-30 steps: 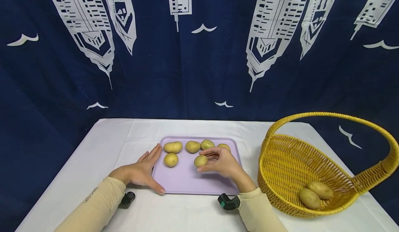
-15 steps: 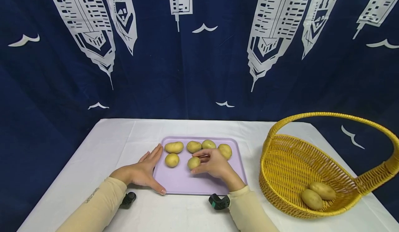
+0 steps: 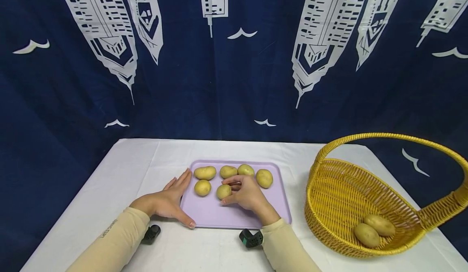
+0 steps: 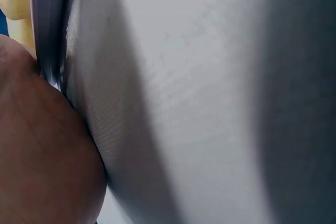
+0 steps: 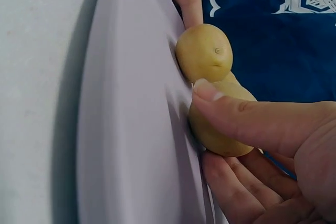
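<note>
My right hand [image 3: 248, 193] pinches a round yellow potato [image 3: 223, 192] between thumb and fingers, low over the lilac tray [image 3: 248, 220]. In the right wrist view the thumb lies across this potato [image 5: 220, 137], close beside another potato [image 5: 203, 51]. On the tray's left, that neighbouring potato [image 3: 202, 188] sits in front of an oblong potato [image 3: 205, 172]. Several more potatoes line the back, including one at the right [image 3: 264, 178]. My left hand [image 3: 169, 203] rests spread along the tray's left edge, thumb at the front corner. The left wrist view is mostly blurred grey surface beside the hand [image 4: 42, 150].
A yellow wicker basket [image 3: 329, 199] with a tall arched handle stands right of the tray. Two potatoes [image 3: 367, 235] lie inside it. A white cloth [image 3: 204, 249] covers the table, and a dark blue printed curtain [image 3: 183, 101] hangs behind.
My right hand has moved left across the tray with the potato, close to the front-left potato. The potato at the right is now uncovered. The left hand has stayed at the tray's edge.
</note>
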Demonstrator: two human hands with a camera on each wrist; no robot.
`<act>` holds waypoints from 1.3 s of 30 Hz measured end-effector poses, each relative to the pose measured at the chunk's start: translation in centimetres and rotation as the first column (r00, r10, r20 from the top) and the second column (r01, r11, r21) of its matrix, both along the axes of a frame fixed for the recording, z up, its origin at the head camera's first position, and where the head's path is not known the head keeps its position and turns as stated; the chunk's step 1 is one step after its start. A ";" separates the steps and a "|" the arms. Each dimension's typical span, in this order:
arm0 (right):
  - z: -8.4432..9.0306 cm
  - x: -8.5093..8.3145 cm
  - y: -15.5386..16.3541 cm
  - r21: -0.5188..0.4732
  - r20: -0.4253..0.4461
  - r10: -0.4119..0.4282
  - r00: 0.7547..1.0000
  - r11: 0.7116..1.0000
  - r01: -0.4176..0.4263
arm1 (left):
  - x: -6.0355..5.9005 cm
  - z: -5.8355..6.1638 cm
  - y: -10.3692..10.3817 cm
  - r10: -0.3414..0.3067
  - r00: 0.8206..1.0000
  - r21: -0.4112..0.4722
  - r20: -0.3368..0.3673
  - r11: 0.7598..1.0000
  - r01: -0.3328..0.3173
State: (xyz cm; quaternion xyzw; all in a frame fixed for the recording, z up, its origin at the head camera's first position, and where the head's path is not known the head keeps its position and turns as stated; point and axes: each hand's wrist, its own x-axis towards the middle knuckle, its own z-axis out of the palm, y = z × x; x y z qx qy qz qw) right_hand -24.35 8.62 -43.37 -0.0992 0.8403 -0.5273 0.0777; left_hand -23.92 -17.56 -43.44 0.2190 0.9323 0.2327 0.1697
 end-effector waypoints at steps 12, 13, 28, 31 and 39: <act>-0.2 0.2 0.0 0.055 -0.055 -0.029 0.998 0.998 0.032 | 0.0 0.0 0.1 0.009 1.000 -0.003 0.005 1.000 -0.009; -0.2 0.2 0.0 0.057 -0.055 -0.032 0.998 0.998 0.035 | 0.0 0.0 0.1 0.009 1.000 -0.004 0.006 1.000 -0.009; 0.2 0.7 0.3 0.030 -0.066 -0.010 0.998 0.999 0.012 | 0.0 0.0 0.1 0.014 1.000 0.002 0.011 1.000 -0.014; 0.3 0.8 0.4 0.000 -0.062 -0.007 0.998 1.000 0.007 | 0.1 0.0 0.1 0.013 1.000 0.002 0.009 1.000 -0.013; 0.2 0.9 0.8 -0.116 -0.056 -0.021 0.998 0.993 0.014 | 0.1 0.0 0.1 0.015 1.000 0.002 0.007 1.000 -0.015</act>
